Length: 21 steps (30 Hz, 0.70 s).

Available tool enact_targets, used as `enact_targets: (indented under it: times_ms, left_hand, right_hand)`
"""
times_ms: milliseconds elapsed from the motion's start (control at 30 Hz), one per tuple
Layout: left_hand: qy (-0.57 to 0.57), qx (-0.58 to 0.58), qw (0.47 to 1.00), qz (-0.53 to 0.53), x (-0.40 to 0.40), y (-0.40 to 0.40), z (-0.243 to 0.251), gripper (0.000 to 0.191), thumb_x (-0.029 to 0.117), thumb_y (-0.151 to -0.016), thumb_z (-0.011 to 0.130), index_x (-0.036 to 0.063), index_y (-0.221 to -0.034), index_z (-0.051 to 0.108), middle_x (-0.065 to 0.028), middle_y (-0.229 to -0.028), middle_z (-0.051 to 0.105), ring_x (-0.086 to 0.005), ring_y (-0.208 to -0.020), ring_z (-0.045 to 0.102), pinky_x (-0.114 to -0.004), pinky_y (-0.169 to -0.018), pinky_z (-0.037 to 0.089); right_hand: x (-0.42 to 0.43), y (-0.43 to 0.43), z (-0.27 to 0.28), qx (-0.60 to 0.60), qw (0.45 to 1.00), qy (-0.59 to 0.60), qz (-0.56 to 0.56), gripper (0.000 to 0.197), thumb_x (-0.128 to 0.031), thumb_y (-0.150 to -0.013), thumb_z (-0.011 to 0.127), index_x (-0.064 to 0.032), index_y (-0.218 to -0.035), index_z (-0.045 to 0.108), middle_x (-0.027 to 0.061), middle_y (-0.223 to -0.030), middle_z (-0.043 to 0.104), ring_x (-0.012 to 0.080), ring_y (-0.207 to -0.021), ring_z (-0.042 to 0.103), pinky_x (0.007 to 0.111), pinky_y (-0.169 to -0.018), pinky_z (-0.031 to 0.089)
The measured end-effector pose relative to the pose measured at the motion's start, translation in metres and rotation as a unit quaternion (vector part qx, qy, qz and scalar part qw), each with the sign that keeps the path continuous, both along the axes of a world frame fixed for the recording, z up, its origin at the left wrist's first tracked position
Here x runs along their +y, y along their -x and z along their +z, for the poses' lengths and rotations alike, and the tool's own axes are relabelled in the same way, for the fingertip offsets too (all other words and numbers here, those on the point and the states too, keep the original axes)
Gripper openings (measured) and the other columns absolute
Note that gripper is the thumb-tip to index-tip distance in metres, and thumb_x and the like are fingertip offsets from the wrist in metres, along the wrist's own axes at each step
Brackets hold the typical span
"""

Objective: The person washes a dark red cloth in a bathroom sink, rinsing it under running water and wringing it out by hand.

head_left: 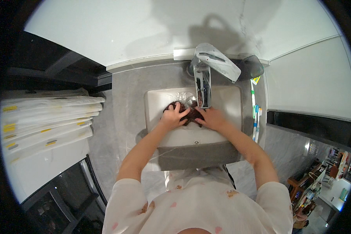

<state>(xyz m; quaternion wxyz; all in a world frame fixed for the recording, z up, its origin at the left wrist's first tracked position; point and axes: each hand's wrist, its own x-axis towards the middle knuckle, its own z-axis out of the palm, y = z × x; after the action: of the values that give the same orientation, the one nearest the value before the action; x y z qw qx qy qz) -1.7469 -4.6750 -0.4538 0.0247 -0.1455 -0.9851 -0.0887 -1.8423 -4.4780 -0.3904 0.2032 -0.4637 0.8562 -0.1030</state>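
Dark reddish-brown wet material (196, 117), whose kind I cannot tell, lies in the white washbasin (228, 96) under the spout of a chrome faucet (202, 84). My left hand (174, 117) rests on its left part with the fingers spread and bent. On its right side lies my right hand (211, 118), with its fingertips touching the dark material beside the spout's end. Water splashes just behind the material, left of the spout. The faucet's lever is turned to the right. Whether either hand grips the material is not clear.
Toothbrushes (255, 122) lie along the right edge of the grey countertop (128, 96). A dark translucent cup (252, 67) stands behind them, right of the faucet. A white curtain with yellow marks (52, 117) hangs at the left. The basin's front wall has a small overflow hole (196, 142).
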Motion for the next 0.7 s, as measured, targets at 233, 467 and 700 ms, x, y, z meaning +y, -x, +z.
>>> enact_targets:
  times_ms: [233,467,700]
  left_hand:
    - [-0.002,0.074,0.994,0.077,0.03,0.025,-0.026,0.03,0.023,-0.066,0.055,0.0135,-0.093,0.049,-0.0131,-0.085,0.046,-0.0255,-0.055,0.051,-0.033,-0.038,0.043]
    - [0.047,-0.018,0.994,0.098,0.02,0.035,-0.032,0.035,0.023,-0.072,0.05,0.0041,-0.1,0.043,-0.0119,-0.08,0.049,-0.0276,-0.061,0.058,-0.035,-0.047,0.049]
    - [-0.038,-0.166,0.974,0.149,0.011,0.011,0.0,0.068,0.045,-0.069,0.057,0.0009,-0.115,0.034,-0.016,-0.105,0.044,-0.0284,-0.077,0.058,-0.034,-0.061,0.049]
  right_hand:
    - [-0.03,-0.007,-0.033,0.09,0.98,0.179,0.006,0.054,-0.038,-0.075,0.053,0.0005,-0.11,0.041,0.0178,-0.104,0.047,0.038,-0.095,0.044,0.049,-0.081,0.033]
    - [-0.047,0.007,-0.045,0.133,0.978,0.163,-0.017,0.036,-0.031,-0.066,0.058,-0.006,-0.091,0.049,0.0156,-0.081,0.052,0.0318,-0.072,0.052,0.04,-0.063,0.043]
    - [0.002,0.019,-0.041,0.086,0.996,0.019,0.011,0.053,-0.044,-0.077,0.047,-0.0006,-0.107,0.045,0.0222,-0.105,0.048,0.0343,-0.088,0.053,0.041,-0.068,0.046]
